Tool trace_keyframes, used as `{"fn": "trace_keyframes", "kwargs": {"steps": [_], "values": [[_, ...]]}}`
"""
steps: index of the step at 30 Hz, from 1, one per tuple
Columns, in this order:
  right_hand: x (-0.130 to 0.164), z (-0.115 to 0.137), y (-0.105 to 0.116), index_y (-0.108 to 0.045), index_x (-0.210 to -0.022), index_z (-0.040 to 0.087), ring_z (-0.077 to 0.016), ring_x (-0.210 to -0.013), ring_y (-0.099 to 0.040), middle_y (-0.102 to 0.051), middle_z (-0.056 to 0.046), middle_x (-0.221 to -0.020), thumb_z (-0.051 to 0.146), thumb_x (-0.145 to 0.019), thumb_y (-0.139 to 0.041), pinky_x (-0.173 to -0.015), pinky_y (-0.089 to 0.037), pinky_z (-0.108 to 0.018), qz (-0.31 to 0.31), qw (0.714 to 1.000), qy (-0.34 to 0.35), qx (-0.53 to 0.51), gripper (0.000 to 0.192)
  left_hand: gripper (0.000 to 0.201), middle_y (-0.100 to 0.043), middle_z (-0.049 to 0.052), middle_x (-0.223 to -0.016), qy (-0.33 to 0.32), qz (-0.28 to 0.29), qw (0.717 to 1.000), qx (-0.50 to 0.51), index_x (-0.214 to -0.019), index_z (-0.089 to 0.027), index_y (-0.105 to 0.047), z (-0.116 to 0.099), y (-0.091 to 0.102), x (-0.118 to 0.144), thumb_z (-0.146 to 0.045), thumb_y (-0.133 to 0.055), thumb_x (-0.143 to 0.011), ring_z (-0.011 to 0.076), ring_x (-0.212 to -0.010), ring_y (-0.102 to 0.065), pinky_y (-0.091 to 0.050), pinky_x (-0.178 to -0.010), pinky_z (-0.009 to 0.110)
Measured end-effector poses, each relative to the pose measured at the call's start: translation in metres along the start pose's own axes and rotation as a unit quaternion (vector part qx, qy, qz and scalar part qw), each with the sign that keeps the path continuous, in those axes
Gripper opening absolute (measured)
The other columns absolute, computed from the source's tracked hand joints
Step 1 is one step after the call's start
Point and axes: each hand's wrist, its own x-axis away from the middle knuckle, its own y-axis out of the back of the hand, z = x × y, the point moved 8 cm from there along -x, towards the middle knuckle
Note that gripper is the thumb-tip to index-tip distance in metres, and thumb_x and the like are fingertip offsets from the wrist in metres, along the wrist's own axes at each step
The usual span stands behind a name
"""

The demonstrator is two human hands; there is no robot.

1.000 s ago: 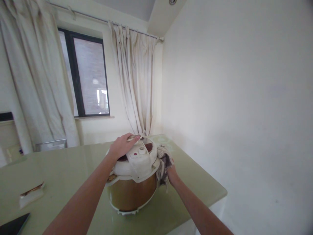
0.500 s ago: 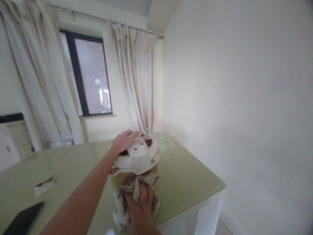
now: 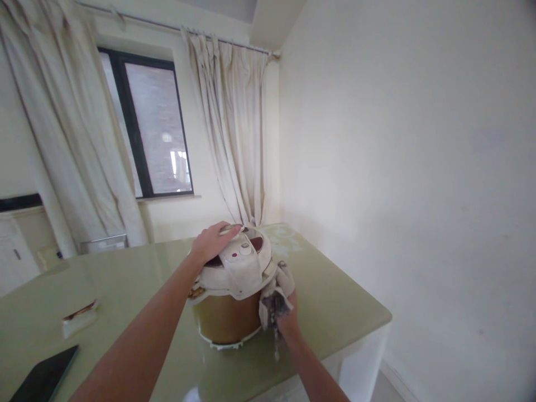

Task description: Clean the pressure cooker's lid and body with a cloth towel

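Note:
A round tabletop cooker with a white lid, a dial and dark windows on top, stands upright on the table. Its amber-brown body sits on a pale base ring. My left hand is closed over the back of the lid at its handle, thumb toward the right; part of its grip is hidden. At the cooker's right side, my right hand clasps a bunched, pale cloth with dark patterning. The cloth presses against the body just below the lid's rim, and most of the fingers are behind it.
The greenish glossy table has its rounded corner at the right, near a white wall. A dark flat tablet-like object and a small white packet with a brown edge lie at left. Curtains hang behind.
My right hand has moved the cloth from the cooker's front around to its right side, uncovering the amber-brown body and base. My left hand stays on the lid.

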Motion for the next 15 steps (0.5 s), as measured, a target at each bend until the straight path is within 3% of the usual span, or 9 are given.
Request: {"fn": "trace_keyframes", "kwargs": {"steps": [3, 7, 9, 11, 13, 15], "values": [[-0.008, -0.003, -0.008, -0.068, -0.135, 0.026, -0.0368, -0.134, -0.061, -0.068, -0.015, -0.138, 0.064, -0.093, -0.057, -0.115, -0.046, -0.062, -0.020, 0.999, -0.015, -0.023, 0.057, 0.074, -0.078, 0.008, -0.126, 0.001, -0.003, 1.000, 0.003, -0.119, -0.034, -0.073, 0.000, 0.000, 0.000, -0.090, -0.039, -0.085, 0.0364, -0.119, -0.069, -0.049, -0.100, 0.045], [0.041, 0.003, -0.019, -0.045, -0.158, 0.023, -0.0345, -0.147, -0.050, -0.051, -0.018, -0.158, 0.060, -0.100, -0.051, -0.117, -0.045, -0.059, -0.067, 0.995, -0.065, 0.029, 0.069, 0.075, -0.078, 0.009, -0.125, 0.000, -0.004, 1.000, 0.004, -0.118, -0.033, -0.074, 0.000, 0.000, 0.000, -0.090, -0.039, -0.085, 0.0374, -0.119, -0.070, -0.050, -0.099, 0.046], [0.069, 0.014, -0.027, -0.043, -0.159, 0.020, -0.0359, -0.147, -0.049, -0.047, -0.021, -0.160, 0.053, -0.100, -0.056, -0.115, -0.047, -0.058, -0.033, 0.994, -0.058, 0.082, 0.069, 0.075, -0.078, 0.009, -0.125, -0.001, -0.004, 1.000, 0.006, -0.117, -0.032, -0.074, 0.000, 0.000, 0.000, -0.090, -0.040, -0.085, 0.0372, -0.118, -0.070, -0.050, -0.099, 0.046], [0.088, 0.034, -0.036, -0.054, -0.151, 0.022, -0.0394, -0.149, -0.045, -0.044, -0.021, -0.161, 0.046, -0.093, -0.066, -0.116, -0.045, -0.060, 0.033, 0.991, 0.018, 0.132, 0.063, 0.074, -0.078, 0.009, -0.124, -0.002, -0.005, 1.000, 0.008, -0.117, -0.032, -0.075, 0.000, 0.000, -0.001, -0.090, -0.040, -0.085, 0.0361, -0.117, -0.070, -0.050, -0.099, 0.045], [0.096, 0.051, -0.041, -0.065, -0.138, 0.025, -0.0430, -0.152, -0.039, -0.040, -0.019, -0.164, 0.041, -0.084, -0.076, -0.118, -0.039, -0.064, 0.099, 0.977, 0.099, 0.158, 0.057, 0.073, -0.078, 0.008, -0.123, -0.004, -0.005, 1.000, 0.009, -0.116, -0.033, -0.075, 0.000, 0.000, -0.001, -0.089, -0.041, -0.085, 0.0345, -0.117, -0.070, -0.050, -0.100, 0.043], [0.088, 0.051, -0.038, -0.067, -0.133, 0.025, -0.0426, -0.152, -0.039, -0.041, -0.018, -0.162, 0.041, -0.081, -0.077, -0.119, -0.037, -0.064, 0.121, 0.976, 0.103, 0.149, 0.056, 0.071, -0.079, 0.008, -0.122, -0.006, -0.007, 1.000, 0.011, -0.115, -0.033, -0.076, 0.000, 0.000, -0.001, -0.088, -0.043, -0.086, 0.0335, -0.116, -0.070, -0.050, -0.101, 0.042]]}}
